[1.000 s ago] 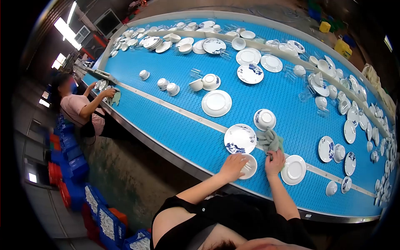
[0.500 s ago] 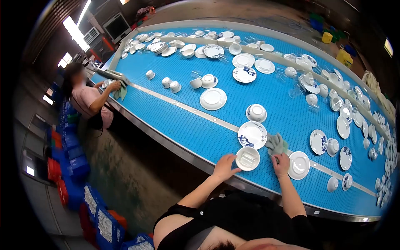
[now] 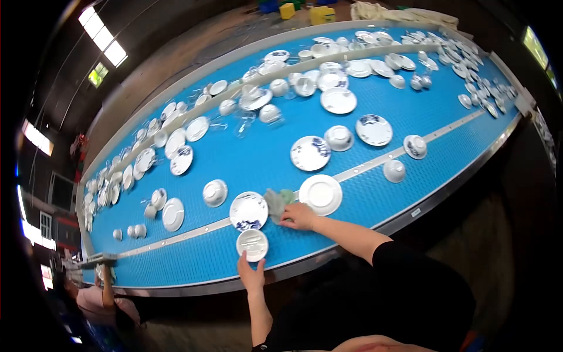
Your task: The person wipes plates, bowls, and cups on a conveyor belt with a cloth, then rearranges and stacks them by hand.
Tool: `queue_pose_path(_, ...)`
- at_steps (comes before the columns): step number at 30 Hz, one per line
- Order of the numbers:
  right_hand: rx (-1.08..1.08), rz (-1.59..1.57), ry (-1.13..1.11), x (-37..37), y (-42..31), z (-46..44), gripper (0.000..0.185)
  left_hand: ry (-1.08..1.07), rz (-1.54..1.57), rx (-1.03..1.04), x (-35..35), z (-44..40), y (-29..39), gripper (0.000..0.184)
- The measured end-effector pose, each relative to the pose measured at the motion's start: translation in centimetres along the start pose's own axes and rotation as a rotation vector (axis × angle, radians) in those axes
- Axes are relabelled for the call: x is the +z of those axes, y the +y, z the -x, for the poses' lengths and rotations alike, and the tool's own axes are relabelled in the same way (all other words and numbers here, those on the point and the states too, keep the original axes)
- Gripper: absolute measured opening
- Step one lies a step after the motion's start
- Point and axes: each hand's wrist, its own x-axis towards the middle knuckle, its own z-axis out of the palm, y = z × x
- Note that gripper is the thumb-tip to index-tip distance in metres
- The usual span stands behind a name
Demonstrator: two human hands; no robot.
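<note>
My left hand (image 3: 253, 276) grips the near edge of a small white bowl (image 3: 240, 243), thumb on one side and fingers on the other. Something clear, like glass, lies inside that bowl. Just beyond it rests a white plate with blue decoration (image 3: 248, 210). Pinched in the fingers of my right hand (image 3: 299, 217) is a grey-green cloth (image 3: 274, 203), lying on the blue belt beside that plate. A plain white plate (image 3: 321, 195) lies right of my right hand, close to it.
The blue belt (image 3: 375, 208) carries several plates, bowls and cups, crowded along the far side and right end. A metal strip (image 3: 193, 233) runs lengthwise. At the left end another person (image 3: 97, 302) reaches over the belt. The metal edge (image 3: 352, 240) borders my side.
The view has swung to the right, so more of the belt's right end shows. Both hands keep nearly the same places, at the bowl and at the cloth.
</note>
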Motion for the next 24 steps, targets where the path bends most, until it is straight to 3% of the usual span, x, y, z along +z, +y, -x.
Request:
queue_pose_path(5,-0.052,-0.023,-0.231,-7.2,4.7,5.4,0.026,0.039,0.001,-0.264,2.8,-0.4,3.2,0.055)
queue_pose_path(8,-0.010,0.020,-0.124,-11.6,8.8,9.5,0.020,0.011,-0.289,-0.172,5.3,0.7,5.9,0.043)
queue_pose_path(13,0.034,0.041,-0.066,-19.8,15.4,14.8,0.021,0.035,-0.271,-0.225,9.6,1.7,10.1,0.036)
queue_pose_path(15,0.167,0.009,0.040,-22.3,18.6,16.7,0.021,0.024,-0.205,-0.076,11.5,2.3,11.2,0.035)
queue_pose_path(17,0.229,0.223,-0.062,-26.3,20.4,17.4,0.022,0.027,-0.072,-0.047,13.3,3.3,14.3,0.032)
queue_pose_path(19,0.176,0.199,0.118,-28.6,24.1,18.6,0.022,0.018,-0.043,-0.039,15.5,4.5,16.5,0.029)
queue_pose_path(21,0.425,0.074,0.290,-29.7,29.1,19.5,0.021,-0.024,0.052,0.027,18.0,5.4,17.4,0.025)
queue_pose_path(23,0.566,-0.010,0.634,-32.0,33.1,18.4,0.022,0.017,0.082,0.038,20.1,6.5,20.2,0.031)
queue_pose_path(24,0.516,0.086,0.685,-33.5,35.2,17.7,0.022,0.090,0.092,0.125,21.4,6.7,21.6,0.044)
